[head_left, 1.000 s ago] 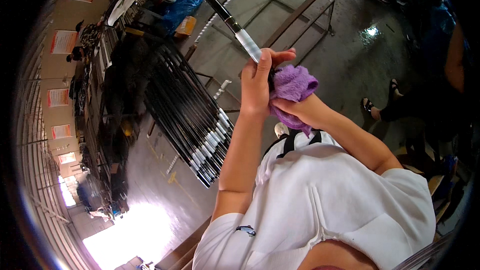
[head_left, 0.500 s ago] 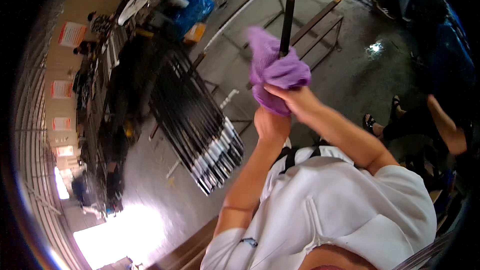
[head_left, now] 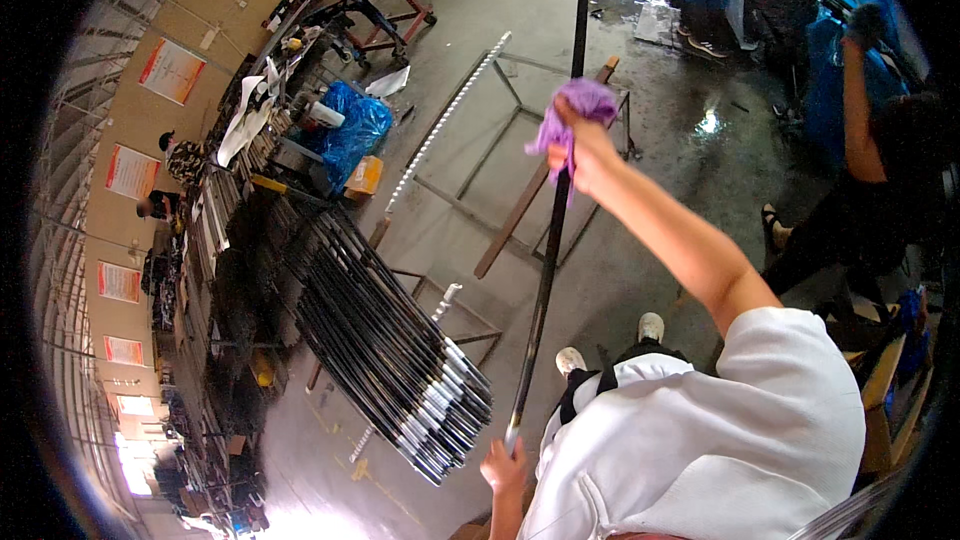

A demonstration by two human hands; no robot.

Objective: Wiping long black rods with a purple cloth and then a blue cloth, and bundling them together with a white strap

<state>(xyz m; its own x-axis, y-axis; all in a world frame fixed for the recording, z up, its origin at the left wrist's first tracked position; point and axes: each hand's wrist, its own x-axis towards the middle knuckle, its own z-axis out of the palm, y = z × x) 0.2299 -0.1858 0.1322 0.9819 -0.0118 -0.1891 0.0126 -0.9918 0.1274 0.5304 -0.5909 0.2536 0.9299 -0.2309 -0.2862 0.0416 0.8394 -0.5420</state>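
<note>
Purple cloth is bunched in the closed right hand, against the shaft of a black pole. Left hand is curled round the pole's pale lower end, beside the white shirt. Pole runs past the view's top edge, right of the white-banded stacked poles.

Posters with red and white faces hang in a row along the tan wall. Near it, a blue bag lies just beside a yellow-orange box. A white sheet lies behind them, near a red-framed rack. A metal frame stands on the grey floor, wet toward the back. At right, a co-worker in dark clothes and sandals raises one arm above cardboard.
</note>
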